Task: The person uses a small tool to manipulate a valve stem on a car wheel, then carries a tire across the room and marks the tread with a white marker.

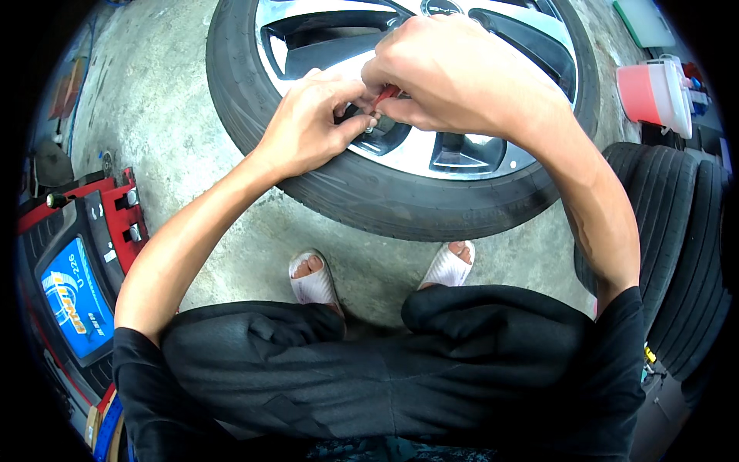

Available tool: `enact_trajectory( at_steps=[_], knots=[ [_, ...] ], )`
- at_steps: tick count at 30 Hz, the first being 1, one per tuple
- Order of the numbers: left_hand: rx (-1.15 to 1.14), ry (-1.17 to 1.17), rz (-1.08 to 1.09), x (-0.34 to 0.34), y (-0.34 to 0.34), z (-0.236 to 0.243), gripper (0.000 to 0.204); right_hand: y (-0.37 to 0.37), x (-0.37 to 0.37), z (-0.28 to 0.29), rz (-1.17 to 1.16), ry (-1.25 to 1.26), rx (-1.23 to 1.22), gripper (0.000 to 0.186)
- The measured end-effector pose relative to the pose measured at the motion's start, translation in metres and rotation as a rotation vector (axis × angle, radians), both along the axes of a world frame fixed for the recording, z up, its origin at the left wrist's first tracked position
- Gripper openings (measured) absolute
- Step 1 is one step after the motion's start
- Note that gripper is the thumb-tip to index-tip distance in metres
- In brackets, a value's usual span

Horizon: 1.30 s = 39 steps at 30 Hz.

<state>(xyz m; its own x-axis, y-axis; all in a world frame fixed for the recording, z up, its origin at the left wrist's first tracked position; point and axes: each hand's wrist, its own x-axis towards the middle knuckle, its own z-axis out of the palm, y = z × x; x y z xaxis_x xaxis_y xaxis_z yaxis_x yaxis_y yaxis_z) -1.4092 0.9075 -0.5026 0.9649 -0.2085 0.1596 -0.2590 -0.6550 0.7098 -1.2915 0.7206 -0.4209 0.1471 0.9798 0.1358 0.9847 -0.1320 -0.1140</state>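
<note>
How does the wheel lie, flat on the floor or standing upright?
Flat. The wheel lies on the concrete floor with its silver rim face up; both hands, left hand and right hand, work on it from above.

Quick count: one wheel (400,177) lying flat on the concrete floor (154,100), with two hands on it, left hand (312,127) and right hand (454,73). One small red-handled tool (386,95) between them. Two white sandals (314,281). About three more tyres (677,254) stacked on the right, one pink jug (654,94), one red machine (77,262) on the left.
</note>
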Motion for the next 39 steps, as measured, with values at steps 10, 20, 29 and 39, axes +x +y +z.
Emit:
enact_trajectory(
  at_steps=[10, 20, 29, 39],
  knots=[
    [-0.008, -0.007, -0.011, 0.0001, 0.0010, 0.0003, 0.021, 0.0031, -0.0022, 0.0033, -0.030, -0.010, -0.064, 0.012],
    [0.013, 0.032, -0.005, 0.0006, 0.0005, 0.0033, 0.018, 0.0043, -0.0002, 0.0034, -0.016, 0.027, -0.029, 0.012],
    [-0.034, -0.029, -0.041, 0.0021, -0.0001, -0.0026, 0.018, 0.0063, -0.0026, 0.0009, -0.013, 0.006, -0.057, 0.017],
    [-0.059, -0.042, -0.015, 0.0017, -0.0004, -0.0031, 0.016, 0.0084, -0.0012, 0.0028, -0.002, 0.022, -0.055, 0.018]
  ],
)
